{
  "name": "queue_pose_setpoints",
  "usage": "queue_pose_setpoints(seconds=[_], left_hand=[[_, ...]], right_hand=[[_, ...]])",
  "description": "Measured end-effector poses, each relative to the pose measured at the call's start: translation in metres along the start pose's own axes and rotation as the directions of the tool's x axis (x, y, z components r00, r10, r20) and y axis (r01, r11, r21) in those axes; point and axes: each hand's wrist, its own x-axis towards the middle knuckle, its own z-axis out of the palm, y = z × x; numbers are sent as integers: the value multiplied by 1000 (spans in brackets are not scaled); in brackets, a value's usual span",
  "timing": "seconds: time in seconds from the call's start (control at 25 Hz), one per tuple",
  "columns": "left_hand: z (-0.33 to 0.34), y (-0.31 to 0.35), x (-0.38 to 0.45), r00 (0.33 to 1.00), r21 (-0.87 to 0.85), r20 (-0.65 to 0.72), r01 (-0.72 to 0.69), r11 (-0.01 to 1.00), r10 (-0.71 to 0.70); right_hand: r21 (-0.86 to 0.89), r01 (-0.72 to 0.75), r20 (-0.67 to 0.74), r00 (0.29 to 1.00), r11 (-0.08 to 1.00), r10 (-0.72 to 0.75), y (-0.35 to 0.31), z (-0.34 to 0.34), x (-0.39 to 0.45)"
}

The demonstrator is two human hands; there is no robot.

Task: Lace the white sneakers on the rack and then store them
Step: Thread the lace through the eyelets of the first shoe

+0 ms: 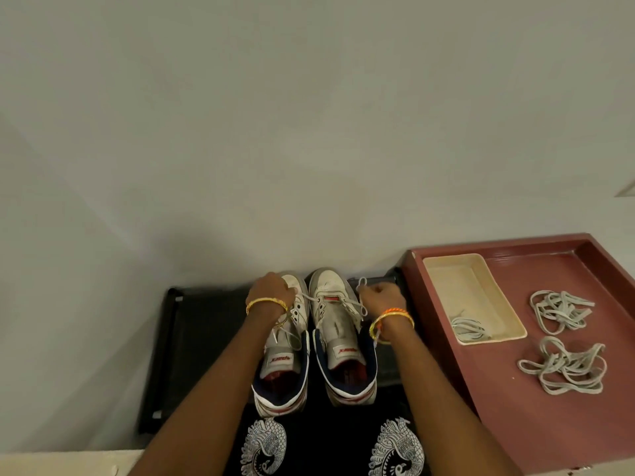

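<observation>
black cloth (330,451) with two white peacock prints lies nearest the camera, below the heels of the sneakers. two forearms reach forward over it, each wrist wearing yellow and orange bangles. the pair of white sneakers sits side by side on a black rack (202,341), toes pointing at the wall (309,115), navy collars and tongues toward the camera. the left sneaker (287,352) has the left hand (273,292) resting on its toe, fingers curled down over the front; whether they pinch a lace there i cannot tell. the right sneaker (338,324) has a white lace (354,304) crossing its upper, and the right hand (383,295), just beside its toe, pinches a loop of that lace between curled fingers. to the right stands a dark red tray (549,424) holding a cream dish (464,286) with a lace coiled in its near corner, and two loose bundles of laces (563,369) beside the dish.
</observation>
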Motion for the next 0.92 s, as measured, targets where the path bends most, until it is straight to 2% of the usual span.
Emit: queue_pose_setpoints(seconds=[0.04,0.08,0.16,0.24,0.32,0.44,0.6,0.76,0.92], left_hand=[[-19,7,-3,999,-130,41,-3,991,8],[-42,20,-10,995,-338,102,25,941,10],[-100,54,-41,965,-717,231,83,692,124],[-165,90,-82,928,-853,195,1,522,318],[-225,118,-121,882,-915,77,-123,384,464],[-289,144,-169,852,-946,-41,-201,253,522],[-320,165,-207,861,-947,-84,-226,229,501],[-319,175,-223,877,-911,-89,-263,317,473],[-314,177,-222,891,-847,-172,-351,398,420]], right_hand=[[165,-12,28,1000,986,8,-20,-15,-2],[295,-14,60,998,955,-4,-44,-32,-8],[438,22,135,987,899,-89,-100,-71,-31],[492,87,209,954,866,-214,-150,-104,-67],[546,178,219,913,819,-344,-189,-136,-106],[596,320,159,852,737,-499,-228,-171,-156],[479,484,155,774,732,-614,-256,-189,-198],[314,615,89,739,723,-668,-266,-200,-211],[257,619,84,751,743,-655,-262,-201,-213]])
